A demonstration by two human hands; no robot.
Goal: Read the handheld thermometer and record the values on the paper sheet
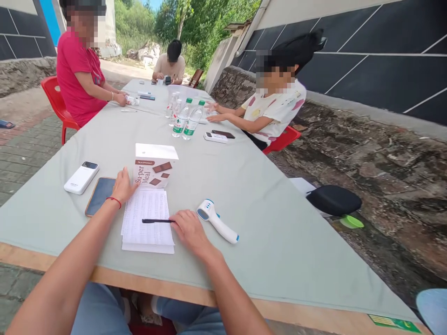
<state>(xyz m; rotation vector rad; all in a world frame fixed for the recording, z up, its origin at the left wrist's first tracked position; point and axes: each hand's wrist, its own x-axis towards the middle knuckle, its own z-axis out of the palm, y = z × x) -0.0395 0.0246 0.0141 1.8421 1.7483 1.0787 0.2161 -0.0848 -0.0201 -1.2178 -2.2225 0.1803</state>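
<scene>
My left hand (123,187) lies open at the upper left of a stack of written sheets (148,239), beside the lower left edge of a white and brown "Su-per Meal" box (156,170). Whether it touches the box is hard to tell. Under that wrist is part of a smartphone (98,197), dark screen up. At the sheets' right edge, my right hand (190,228) has its fingers closed over one end of a black pen (155,221), which points left across the writing. A white and blue infrared thermometer (218,221) lies just right of this hand.
A white power bank (82,177) sits left of the smartphone. Several water bottles (193,120) stand mid-table, near another white device (215,137) and a dark phone (223,134). Three people sit around the far part of the cloth-covered table (279,242). A black case (334,200) is off its right side.
</scene>
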